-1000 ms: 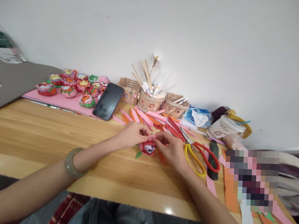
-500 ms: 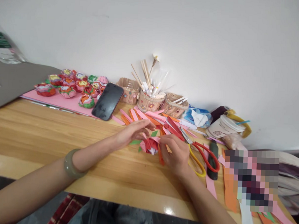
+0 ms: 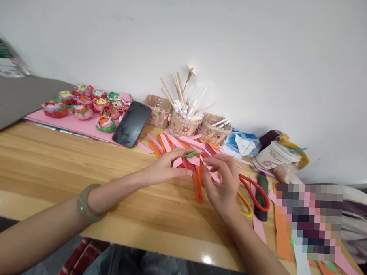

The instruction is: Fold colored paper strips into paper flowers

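My left hand (image 3: 167,166), with a bangle on its wrist, is closed round a paper flower (image 3: 188,165) made of red and pink folded strips. A green paper piece (image 3: 190,155) sits on the flower's upper side, by my index finger. Just to the right, my right hand (image 3: 223,183) has its thumb and fingers apart and seems to hold nothing. Behind that hand lie scissors (image 3: 254,193) with red and yellow handle loops, their blades largely hidden. Pink and orange paper strips (image 3: 171,142) are heaped beyond both hands.
Finished paper flowers (image 3: 82,112) stand on pink paper at the left, beside a phone (image 3: 132,124). Decorated baskets (image 3: 185,125) holding sticks and pens line the wall. Further right are a tissue pack (image 3: 244,143), a lidded cup (image 3: 274,154) and a dark green tool (image 3: 261,197).
My left hand has turned and closed round the flower, tipping it up and away. My right hand has let go of the flower, shifted slightly right and opened its fingers.
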The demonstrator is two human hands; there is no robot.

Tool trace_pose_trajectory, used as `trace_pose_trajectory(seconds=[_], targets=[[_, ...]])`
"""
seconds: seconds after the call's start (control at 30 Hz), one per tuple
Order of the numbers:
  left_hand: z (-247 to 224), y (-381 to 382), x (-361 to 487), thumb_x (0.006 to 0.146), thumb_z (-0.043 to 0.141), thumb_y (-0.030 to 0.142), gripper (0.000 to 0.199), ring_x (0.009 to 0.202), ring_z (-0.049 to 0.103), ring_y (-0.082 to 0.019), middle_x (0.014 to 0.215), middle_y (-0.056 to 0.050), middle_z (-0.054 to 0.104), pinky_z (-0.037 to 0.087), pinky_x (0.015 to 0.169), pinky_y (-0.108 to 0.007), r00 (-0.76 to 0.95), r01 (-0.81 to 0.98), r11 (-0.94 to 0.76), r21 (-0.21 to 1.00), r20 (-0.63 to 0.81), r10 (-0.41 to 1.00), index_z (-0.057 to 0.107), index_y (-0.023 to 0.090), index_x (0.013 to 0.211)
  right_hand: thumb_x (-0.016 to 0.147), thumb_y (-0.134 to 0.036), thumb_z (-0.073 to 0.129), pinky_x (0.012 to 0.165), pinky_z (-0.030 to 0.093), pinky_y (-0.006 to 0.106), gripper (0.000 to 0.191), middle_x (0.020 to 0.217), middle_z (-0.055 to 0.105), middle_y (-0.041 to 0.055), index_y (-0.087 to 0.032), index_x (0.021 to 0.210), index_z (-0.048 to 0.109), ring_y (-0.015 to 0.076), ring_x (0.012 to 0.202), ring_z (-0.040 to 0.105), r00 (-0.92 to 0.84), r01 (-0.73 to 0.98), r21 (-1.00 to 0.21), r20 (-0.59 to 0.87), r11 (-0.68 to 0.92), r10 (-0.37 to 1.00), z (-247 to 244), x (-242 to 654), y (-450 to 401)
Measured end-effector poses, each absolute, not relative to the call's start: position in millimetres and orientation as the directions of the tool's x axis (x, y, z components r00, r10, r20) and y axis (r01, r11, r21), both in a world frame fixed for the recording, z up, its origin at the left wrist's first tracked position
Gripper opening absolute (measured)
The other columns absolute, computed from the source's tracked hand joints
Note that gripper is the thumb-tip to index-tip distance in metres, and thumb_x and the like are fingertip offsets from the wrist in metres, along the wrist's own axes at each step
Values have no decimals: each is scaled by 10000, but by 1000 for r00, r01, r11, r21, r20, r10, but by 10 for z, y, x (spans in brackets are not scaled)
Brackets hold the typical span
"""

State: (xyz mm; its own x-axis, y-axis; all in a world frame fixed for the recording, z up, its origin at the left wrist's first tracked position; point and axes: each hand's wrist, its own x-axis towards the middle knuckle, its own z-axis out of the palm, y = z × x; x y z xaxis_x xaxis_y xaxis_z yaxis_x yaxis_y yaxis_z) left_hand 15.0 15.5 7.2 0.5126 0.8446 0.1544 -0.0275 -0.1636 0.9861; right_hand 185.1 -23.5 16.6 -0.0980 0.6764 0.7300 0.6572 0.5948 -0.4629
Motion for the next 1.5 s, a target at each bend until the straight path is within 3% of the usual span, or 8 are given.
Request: trace_pose_trajectory(seconds=[0.1,0.2,0.37,0.57,0.73,0.97,1.2,1.5], targets=[[-8,168,134,737,647,242,401,1187,446,-216,1197,-77,507,302,1050,-394,433,107,-400,910,320,843,575,231,1131,843,-289,515,537,436,245,137,721,581,18,-185,803,594,128,615,536,-20,497,-798,382,341,924,233,1812,-229],[-37,143,125,733,658,280,417,1227,413,-230,1247,-79,452,304,1058,-403,453,171,-445,879,332,828,575,263,1141,803,-413,570,470,374,217,274,571,523,-23,-164,690,579,90,490,454,-78,323,-941,82,103,994,252,1785,-201],[11,80,169,787,581,399,337,1199,447,-232,1212,-97,504,304,1060,-411,445,151,-306,940,212,870,624,207,1060,728,-482,636,500,391,221,328,561,547,-21,-164,655,599,94,504,477,-94,231,-972,27,49,995,202,1763,-189],[9,58,212,871,429,263,269,1119,508,-193,1141,-87,579,342,1014,-354,400,163,-268,950,184,898,646,168,997,700,-504,664,489,408,219,356,549,586,-11,-164,642,574,98,488,510,-103,207,-978,-36,-14,994,144,1709,-227],[19,63,213,863,405,241,237,866,567,-166,858,-43,628,431,825,-295,373,73,-185,980,145,916,620,143,845,667,-534,681,394,336,197,392,471,560,-32,-168,642,543,80,392,460,-99,211,-973,-114,-91,989,157,1672,-243],[25,68,214,824,474,336,241,638,533,-115,727,-19,595,415,538,-200,316,-136,112,984,-63,946,610,138,819,660,-562,665,340,298,174,419,461,553,-38,-167,626,529,62,349,442,-111,187,-975,-145,-123,983,159,1667,-235],[6,55,213,735,589,431,296,596,560,-112,708,-11,609,482,555,-229,303,-316,236,919,-138,943,635,148,811,706,-544,627,338,246,172,396,445,527,-49,-175,621,509,49,332,383,-125,252,-962,-140,-105,982,109,1659,-219],[69,124,182,743,552,530,419,545,576,-132,680,-35,631,481,444,-229,293,-295,298,908,-211,933,648,142,870,836,-318,551,545,389,236,166,654,558,-11,-190,742,598,119,593,500,43,433,-825,422,364,905,112,1802,-258]])
